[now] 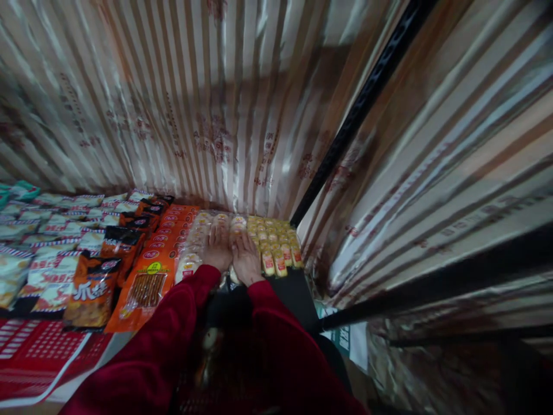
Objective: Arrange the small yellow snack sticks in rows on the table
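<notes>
Side by side, my left hand [218, 249] and my right hand [246, 256] lie flat on rows of clear-wrapped, pale round snacks [199, 230]. The fingers of both are stretched out and point away from me. Part of the wrapped snacks is hidden under the palms. Just right of my right hand sit several small yellow packs [272, 239] with red labels, in close rows. To the left of my left hand runs a row of orange bags [173, 236], the front one with brown sticks showing through a window.
Further left are orange-and-black snack bags [93, 291] and white-and-red bags [56, 276]. A red basket [38, 351] with a white handle stands at the lower left. Black metal posts [358, 109] rise at the right, before a striped plastic sheet [194, 98]. Dark shelf surface [289, 294] shows in front.
</notes>
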The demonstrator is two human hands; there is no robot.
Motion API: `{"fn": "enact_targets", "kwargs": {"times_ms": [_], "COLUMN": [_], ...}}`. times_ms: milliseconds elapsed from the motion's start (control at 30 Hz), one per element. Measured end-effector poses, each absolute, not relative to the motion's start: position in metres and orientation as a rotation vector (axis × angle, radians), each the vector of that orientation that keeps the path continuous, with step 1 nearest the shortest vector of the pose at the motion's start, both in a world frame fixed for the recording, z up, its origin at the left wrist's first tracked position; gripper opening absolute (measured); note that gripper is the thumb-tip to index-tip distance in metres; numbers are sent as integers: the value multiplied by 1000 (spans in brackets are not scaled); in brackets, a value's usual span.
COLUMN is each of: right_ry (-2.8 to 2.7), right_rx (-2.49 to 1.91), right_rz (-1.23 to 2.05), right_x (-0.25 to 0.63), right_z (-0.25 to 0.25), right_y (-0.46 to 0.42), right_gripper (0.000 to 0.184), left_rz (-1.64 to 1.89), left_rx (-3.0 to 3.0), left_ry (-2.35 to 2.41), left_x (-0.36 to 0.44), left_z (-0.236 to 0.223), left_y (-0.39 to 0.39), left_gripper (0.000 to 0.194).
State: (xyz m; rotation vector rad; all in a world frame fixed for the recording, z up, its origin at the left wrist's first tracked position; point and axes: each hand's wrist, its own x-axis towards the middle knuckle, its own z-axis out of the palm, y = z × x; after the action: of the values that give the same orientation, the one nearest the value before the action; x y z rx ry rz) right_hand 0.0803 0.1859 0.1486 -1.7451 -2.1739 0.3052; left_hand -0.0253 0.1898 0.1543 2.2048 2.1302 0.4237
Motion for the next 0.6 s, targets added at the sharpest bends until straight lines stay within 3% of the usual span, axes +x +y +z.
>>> {"fn": "enact_targets", "kwargs": {"times_ms": [300,600], "right_ry": [-1985,-1887], "right_rx": [-1592,-1437], "right_rz": [272,396], "right_x": [120,137], "right_z": [118,76], "right_y": [89,3], "right_gripper": [51,44], "left_rz": [831,887], "left_rx": [2231,2058], "left_ry": [1691,1560], "left_x": [19,33], "left_z": [135,88], "left_y": [101,15], "left_gripper": [39,34]}}
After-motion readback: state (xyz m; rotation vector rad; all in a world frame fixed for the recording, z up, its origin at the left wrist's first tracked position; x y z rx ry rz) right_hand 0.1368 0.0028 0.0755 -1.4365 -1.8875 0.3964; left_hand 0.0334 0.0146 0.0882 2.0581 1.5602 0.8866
